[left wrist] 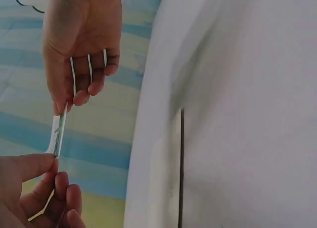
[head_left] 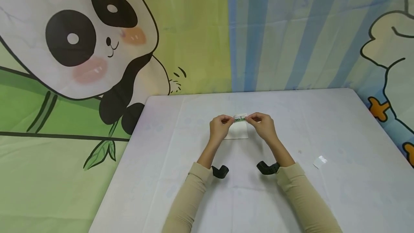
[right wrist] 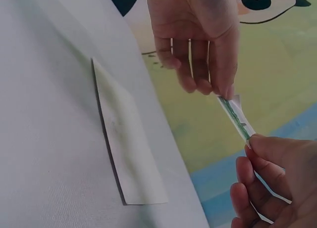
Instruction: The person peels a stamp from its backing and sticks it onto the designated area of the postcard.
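Both hands hold up a small white strip with green print [head_left: 240,118], perhaps a label; its exact kind cannot be told. My left hand [head_left: 220,128] pinches one end between thumb and fingertips, and my right hand [head_left: 263,127] pinches the other. The wrist views show the strip [left wrist: 58,131] stretched between the two thumbs, slightly bent, with a white flap beside the green band [right wrist: 237,118]. Below the hands, a flat white rectangular card or box [head_left: 237,132] lies on the table, apart from the fingers. The right wrist view shows the card's [right wrist: 129,144] dark shadowed edge.
A small shiny white scrap [head_left: 320,161] lies on the white-covered table [head_left: 323,128], to the right of the right forearm. Black wrist-worn devices [head_left: 267,168] stick out inward from both sleeves. Behind the table's far edge hangs a printed cloth with a panda [head_left: 110,60].
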Demonstrator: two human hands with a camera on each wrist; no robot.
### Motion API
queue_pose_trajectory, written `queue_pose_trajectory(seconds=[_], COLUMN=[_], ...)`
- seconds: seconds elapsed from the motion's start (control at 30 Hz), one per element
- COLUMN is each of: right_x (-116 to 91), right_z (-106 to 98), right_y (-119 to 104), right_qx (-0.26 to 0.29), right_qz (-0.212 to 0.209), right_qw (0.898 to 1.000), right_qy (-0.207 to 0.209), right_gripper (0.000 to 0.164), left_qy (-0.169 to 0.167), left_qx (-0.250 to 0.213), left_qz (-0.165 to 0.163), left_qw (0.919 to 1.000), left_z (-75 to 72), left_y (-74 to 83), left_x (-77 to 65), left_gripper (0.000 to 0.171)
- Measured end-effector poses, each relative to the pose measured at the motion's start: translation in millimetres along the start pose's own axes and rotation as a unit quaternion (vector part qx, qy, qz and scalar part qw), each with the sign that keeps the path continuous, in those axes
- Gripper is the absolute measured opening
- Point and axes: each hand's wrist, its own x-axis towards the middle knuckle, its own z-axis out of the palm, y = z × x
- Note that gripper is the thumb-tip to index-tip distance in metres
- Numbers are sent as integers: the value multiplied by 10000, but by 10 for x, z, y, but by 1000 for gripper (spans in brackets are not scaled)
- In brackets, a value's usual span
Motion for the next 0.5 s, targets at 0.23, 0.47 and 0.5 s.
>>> queue_pose_trajectory(seconds=[0.23, 0.47, 0.5], right_x=[221, 301, 306], right_z=[141, 241, 253], right_y=[176, 305, 322], right_qx=[-112, -437, -504], right_qz=[701, 856, 847], right_qw=[9965, 9952, 9950], right_qy=[-434, -204, -149], right_gripper=[29, 27, 27], left_qy=[-88, -64, -66], left_qx=[258, 435, 482], left_qz=[-508, -637, -644], left_qw=[9983, 9970, 9967], left_z=[132, 216, 231], left_y=[-231, -351, -367], left_x=[192, 277, 288], left_gripper=[15, 14, 13])
